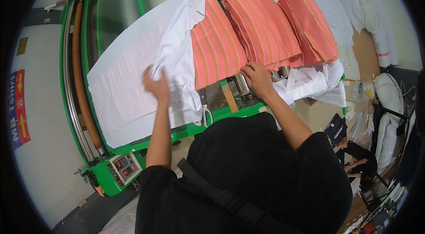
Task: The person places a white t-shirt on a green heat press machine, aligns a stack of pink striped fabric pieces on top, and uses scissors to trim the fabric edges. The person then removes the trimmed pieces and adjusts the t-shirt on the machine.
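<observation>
Step in hand, as I judge it from here: arranging striped cloth alongside a white covering on a green-framed roller machine (pixel 188 135). Next move, by my reading: calls for a settled left hand on the white edge and a light right hand at the striped corner, so that neither layer drags askew.

Left hand (pixel 156 84): one, bare, blurred; fingers apart and loosely bent, over the white sheet (pixel 128 68). Whether it pinches the fabric or merely hangs above, I cannot tell.

Right hand (pixel 257 77): one, bare; fingers bent, fingertips at the near right corner of the striped panel (pixel 217 52). Grip on that edge: cannot tell; contact looks likely.

Striped panel: coral with tan stripes; lies between the two hands and mostly beyond them, its left side meeting the rumpled edge of the white sheet.

White sheet: broad, smooth to the left, creased and gathered beneath and beside the left hand.

Middle stack (pixel 261 30): same striped cloth, many layers, just beyond the right hand.

Right stack (pixel 310 24): likewise striped, folded, farther to the right.

White bundle (pixel 310 86): crumpled, to the right of the right hand.

Scissors (pixel 206 115): one pair, pale handles, at the near rail between the forearms.

Control panel (pixel 126 166): red lights lit, near left corner.

Co-worker (pixel 362 161): one, dark clothing, well apart at lower right.
</observation>
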The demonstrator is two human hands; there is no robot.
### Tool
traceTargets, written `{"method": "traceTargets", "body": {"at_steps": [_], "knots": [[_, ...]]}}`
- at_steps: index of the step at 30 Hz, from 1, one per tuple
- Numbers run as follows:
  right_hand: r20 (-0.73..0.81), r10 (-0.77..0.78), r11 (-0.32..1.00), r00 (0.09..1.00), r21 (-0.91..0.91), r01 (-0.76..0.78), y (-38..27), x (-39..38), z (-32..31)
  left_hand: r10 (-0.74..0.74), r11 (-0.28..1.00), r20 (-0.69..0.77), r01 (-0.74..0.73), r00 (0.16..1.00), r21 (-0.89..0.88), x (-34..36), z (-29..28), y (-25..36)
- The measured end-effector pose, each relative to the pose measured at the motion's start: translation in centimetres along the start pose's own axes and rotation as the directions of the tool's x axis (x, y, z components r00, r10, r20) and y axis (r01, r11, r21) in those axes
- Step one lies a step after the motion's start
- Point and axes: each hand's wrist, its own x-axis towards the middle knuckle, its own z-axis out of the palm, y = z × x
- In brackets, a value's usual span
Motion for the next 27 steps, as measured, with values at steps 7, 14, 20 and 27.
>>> {"method": "traceTargets", "body": {"at_steps": [7,14,20,27], "knots": [[0.079,-0.035,0.997,0.996,0.075,0.029,0.7,1.3,-0.2,0.754,0.611,0.307,-0.450,0.580,-0.651,-6.9,5.2,15.5],[0.007,0.023,0.993,1.000,0.114,-0.024,0.1,0.9,-0.3,0.731,0.653,0.401,-0.395,0.553,-0.646,-8.2,7.9,13.6],[0.397,-0.286,0.950,0.872,0.236,0.204,-6.5,-3.1,2.0,0.617,0.750,0.672,-0.049,0.409,-0.659,-4.6,8.6,13.4],[0.666,-0.510,0.818,0.544,0.178,0.548,-14.7,-3.0,9.0,0.511,0.848,0.834,0.040,0.206,-0.529,-2.0,7.8,15.4]]}}
